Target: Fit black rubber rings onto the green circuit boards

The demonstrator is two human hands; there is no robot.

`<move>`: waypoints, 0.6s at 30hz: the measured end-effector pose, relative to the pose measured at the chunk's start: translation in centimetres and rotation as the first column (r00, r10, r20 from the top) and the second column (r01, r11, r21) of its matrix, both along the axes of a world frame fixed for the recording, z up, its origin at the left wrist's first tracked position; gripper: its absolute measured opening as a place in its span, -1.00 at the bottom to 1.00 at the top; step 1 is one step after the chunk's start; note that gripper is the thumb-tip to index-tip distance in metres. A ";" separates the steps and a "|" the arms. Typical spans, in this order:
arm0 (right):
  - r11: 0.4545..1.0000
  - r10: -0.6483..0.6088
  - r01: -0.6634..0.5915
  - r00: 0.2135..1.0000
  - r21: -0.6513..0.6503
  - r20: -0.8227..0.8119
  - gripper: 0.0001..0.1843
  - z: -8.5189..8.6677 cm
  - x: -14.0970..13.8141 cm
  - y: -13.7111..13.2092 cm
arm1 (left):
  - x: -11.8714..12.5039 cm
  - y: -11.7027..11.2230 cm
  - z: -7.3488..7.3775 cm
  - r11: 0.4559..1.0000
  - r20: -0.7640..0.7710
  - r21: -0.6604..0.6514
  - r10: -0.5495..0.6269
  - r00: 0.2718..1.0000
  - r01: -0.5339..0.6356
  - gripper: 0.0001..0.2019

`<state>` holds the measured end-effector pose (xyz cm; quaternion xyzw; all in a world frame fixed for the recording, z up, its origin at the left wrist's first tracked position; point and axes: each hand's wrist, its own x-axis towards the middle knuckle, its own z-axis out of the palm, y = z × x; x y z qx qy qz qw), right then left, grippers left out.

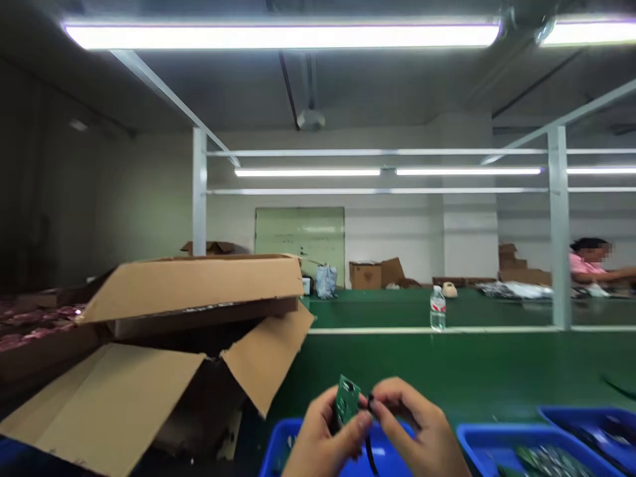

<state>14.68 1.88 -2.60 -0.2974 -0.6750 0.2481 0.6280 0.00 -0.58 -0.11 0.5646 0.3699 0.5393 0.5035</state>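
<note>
Holding a small green circuit board [346, 399] up above a blue plastic tray [281, 440], the person's left hand [328, 430] closes around its lower part, tilting the board toward the right hand [415, 421]. The right fingers [392, 396] are closed in a tight pinch on a thin black cable [370, 445] at the board's edge, apparently to steady it there, and the cable hangs down between the hands. The fingers hide the exact join, so whether the cable is attached cannot be made out. On a green desk [397, 371], a second blue tray [497, 437] holds green boards [546, 460], within easy reach but cut off by the bottom of the view, as is a third tray [591, 424]. An open cardboard box [149, 344] blocks the left side. Farther along, beyond a water bottle [437, 308], a co-worker [589, 262] in pink works, blurred by distance.
</note>
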 end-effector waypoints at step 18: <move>0.952 -0.248 0.270 0.956 0.144 -0.156 -0.97 1.9 2.2 -1.2 | 0.6 -1.8 2.1 0.973 0.079 -0.081 -0.212 0.974 0.218 -0.77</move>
